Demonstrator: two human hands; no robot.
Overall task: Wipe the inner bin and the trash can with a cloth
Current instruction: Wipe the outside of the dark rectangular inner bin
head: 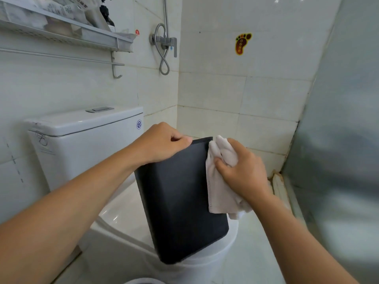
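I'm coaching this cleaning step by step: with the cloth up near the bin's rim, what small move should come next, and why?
Probably drag the white cloth down the black bin's right side. The right hand presses it near the top edge, the left hand grips the rim to steady it, and the wall below looks unwiped.

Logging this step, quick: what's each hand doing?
Left hand: grips the black plastic bin by its rim.
Right hand: holds the white cloth.

A white toilet (123, 218) with its lid closed is carrying the black bin (180, 201), which is standing tilted on it.
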